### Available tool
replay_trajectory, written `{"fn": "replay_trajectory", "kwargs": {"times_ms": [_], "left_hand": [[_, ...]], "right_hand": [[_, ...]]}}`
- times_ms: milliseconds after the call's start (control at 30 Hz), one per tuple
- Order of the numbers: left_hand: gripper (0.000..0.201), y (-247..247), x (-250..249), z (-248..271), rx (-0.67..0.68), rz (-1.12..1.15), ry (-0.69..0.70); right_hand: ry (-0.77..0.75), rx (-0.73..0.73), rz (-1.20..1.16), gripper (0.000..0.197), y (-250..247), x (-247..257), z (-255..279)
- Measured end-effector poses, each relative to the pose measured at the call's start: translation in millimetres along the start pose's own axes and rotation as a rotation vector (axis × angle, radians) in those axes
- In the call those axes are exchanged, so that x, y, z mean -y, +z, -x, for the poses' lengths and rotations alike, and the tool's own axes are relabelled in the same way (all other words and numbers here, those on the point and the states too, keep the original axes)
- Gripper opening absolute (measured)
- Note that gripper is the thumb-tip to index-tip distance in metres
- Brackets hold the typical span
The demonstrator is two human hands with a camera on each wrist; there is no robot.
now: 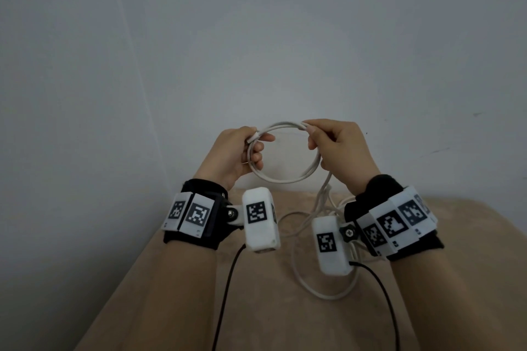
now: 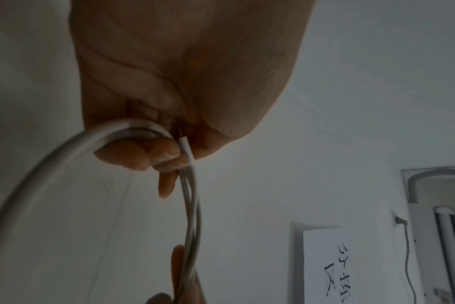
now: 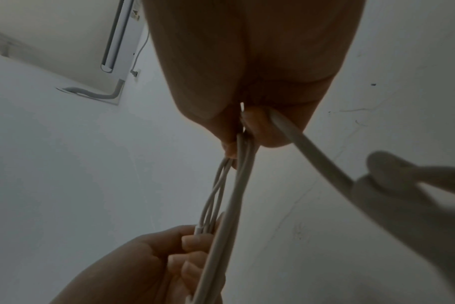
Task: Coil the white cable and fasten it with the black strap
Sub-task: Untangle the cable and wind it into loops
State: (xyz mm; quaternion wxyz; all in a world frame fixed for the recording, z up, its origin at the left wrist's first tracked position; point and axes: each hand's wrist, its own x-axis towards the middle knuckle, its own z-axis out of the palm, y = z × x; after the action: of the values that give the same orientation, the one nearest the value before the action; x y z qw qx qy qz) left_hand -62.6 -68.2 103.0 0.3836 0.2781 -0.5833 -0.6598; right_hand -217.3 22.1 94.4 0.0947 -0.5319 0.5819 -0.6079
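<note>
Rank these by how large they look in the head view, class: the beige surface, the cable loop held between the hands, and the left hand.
1. Beige surface, by far the largest.
2. Cable loop.
3. Left hand, though it looks close in size to the loop, so this pair is uncertain.

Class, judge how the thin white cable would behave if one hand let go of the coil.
The thin white cable is probably floppy: its loose tail sags in curves onto the beige cloth. The loops would likely spring apart, since only the left hand and right hand keep them together.

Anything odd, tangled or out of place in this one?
Mostly tidy: both hands hold a neat loop of white cable. The uncoiled rest lies in loose, crossing loops on the beige surface. No black strap in view.
</note>
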Motion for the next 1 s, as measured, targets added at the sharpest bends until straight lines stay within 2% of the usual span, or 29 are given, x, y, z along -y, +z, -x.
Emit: {"fn": "replay_trajectory", "kwargs": {"times_ms": [233,433,633,700,833,900,1000], "left_hand": [[0.041,-0.5,-1.2,3.9,0.022,-0.258,0.027],[0.047,9.0,-3.1,9.7,0.136,-0.562,0.053],[0.042,11.6,-0.4,8.4,0.190,-0.631,0.042],[0.041,11.5,-0.3,7.8,0.167,-0.606,0.086],[0.042,6.1,-4.7,5.1,0.045,-0.502,0.183],[0.042,-0.7,-7.1,3.7,-0.060,-0.447,0.219],[0.041,-11.4,-9.5,2.1,-0.219,-0.379,0.248]], "right_hand": [[-0.004,0.114,0.059,0.020,-2.2,1.0,0.9],[-0.048,0.290,0.186,0.023,-0.2,4.2,4.7],[-0.054,0.336,0.229,0.029,2.3,7.5,6.9],[-0.016,0.293,0.136,0.029,2.6,8.9,7.8],[0.178,0.223,-0.212,0.037,-2.3,11.6,6.7],[0.202,0.212,-0.230,0.041,-7.4,9.4,4.8],[0.174,0.186,-0.120,0.043,-12.4,3.8,3.9]]}}
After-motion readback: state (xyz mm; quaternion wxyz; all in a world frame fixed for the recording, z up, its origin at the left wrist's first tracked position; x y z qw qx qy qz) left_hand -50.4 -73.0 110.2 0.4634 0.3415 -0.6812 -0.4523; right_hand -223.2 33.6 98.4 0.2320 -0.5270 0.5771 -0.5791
